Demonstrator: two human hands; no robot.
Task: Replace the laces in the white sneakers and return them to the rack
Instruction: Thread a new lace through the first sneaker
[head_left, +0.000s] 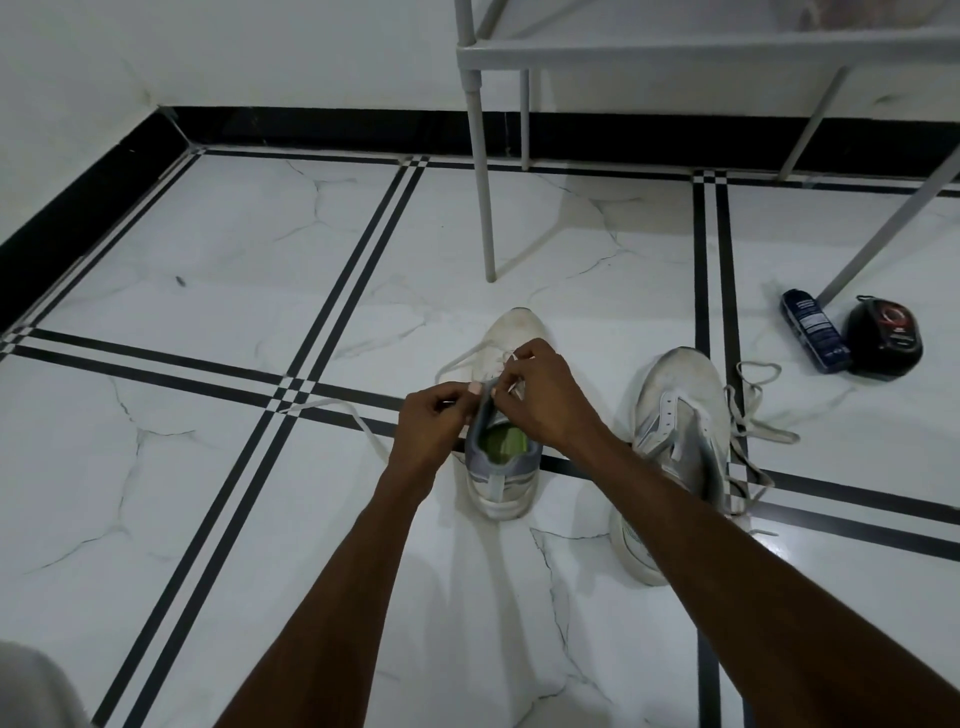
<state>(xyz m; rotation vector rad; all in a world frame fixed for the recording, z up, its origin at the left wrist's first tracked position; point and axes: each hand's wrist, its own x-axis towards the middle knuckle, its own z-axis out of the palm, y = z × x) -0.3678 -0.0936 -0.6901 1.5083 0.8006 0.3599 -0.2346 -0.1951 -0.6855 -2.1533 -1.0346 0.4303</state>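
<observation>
Head view: both hands pinched on lace at the near sneaker (501, 431) on the floor below the rack (675, 44), left hand (439, 415) and right hand (540, 395) mid-threading, likely next eyelet, then sneaker 2 (675, 447) beside.

White sneakers: two, one (503, 415) in front of the rack (675, 47), one (675, 457) to its right. Blue bottle (813, 338): one. Black case (884, 338): one, by the rack's leg.

White print on the dark blue bottle (814, 331), red marking on black case (884, 338), both illegible
</observation>
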